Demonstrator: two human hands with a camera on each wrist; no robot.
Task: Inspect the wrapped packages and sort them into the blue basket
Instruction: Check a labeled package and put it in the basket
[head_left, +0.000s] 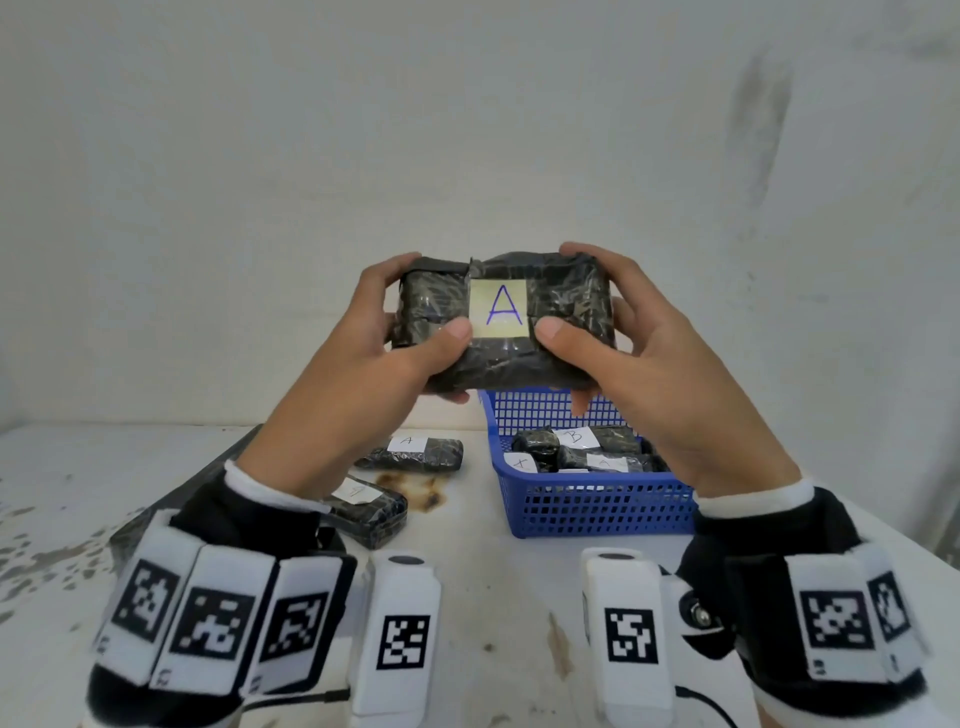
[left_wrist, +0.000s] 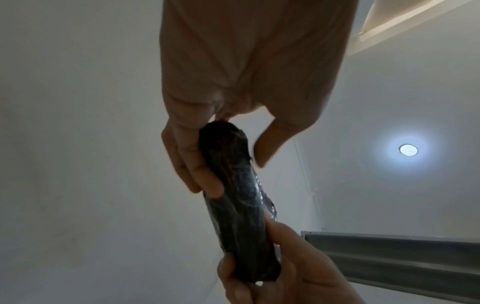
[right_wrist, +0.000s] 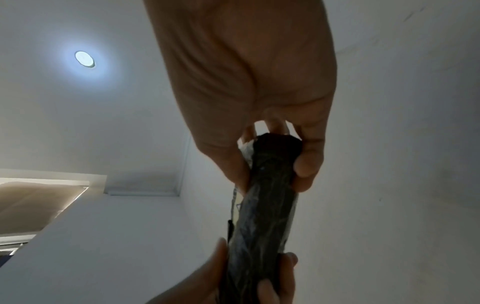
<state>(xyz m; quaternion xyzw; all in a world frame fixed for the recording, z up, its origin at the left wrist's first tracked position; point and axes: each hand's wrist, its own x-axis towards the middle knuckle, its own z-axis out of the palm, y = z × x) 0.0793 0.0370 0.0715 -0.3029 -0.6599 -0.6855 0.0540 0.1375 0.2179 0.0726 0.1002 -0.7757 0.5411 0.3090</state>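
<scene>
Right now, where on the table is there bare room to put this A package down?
Bare table lies left of the two loose packages, and in front of the blue basket toward you. The basket itself is crowded with packages.

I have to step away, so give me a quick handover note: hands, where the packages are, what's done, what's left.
Left hand and right hand both grip the held package by its ends, above the table, its "A" label facing the camera.
Blue basket: several wrapped packages already inside; labels B and A are readable, another is unclear.
Left to do: finish inspecting the held one and sort it, then the A package on the table and the nearer table package, whose label I cannot read.
</scene>
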